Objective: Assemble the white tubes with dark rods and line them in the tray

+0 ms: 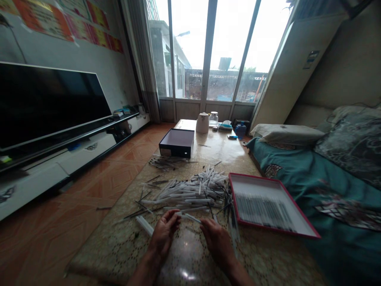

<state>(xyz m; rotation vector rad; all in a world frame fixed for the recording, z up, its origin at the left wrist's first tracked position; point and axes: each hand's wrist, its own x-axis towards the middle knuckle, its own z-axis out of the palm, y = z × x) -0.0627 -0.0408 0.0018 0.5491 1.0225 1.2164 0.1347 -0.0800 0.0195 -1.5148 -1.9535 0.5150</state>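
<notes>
My right hand [216, 237] pinches a slim whitish pen-like stick [193, 218] by its near end, and the stick points left. My left hand [165, 232] is closed, thumb and fingertips together on a small pale piece [179, 214] close to the stick's far end. Whether the two parts touch is too fine to tell. Just beyond my hands lies a loose heap of white pen-like tubes [190, 192] mixed with thin dark rods [154, 183]. Beside my left hand rests a bundle of clear-white tubes [144, 225].
At right, a red-rimmed shallow box [300, 198] holds a row of slim sticks. A dark open box [175, 151] stands farther back. A beige kettle [203, 123], a glass jar [213, 119] and a tissue pack [225, 125] are at the table's far end. A sofa [294, 174] borders the right.
</notes>
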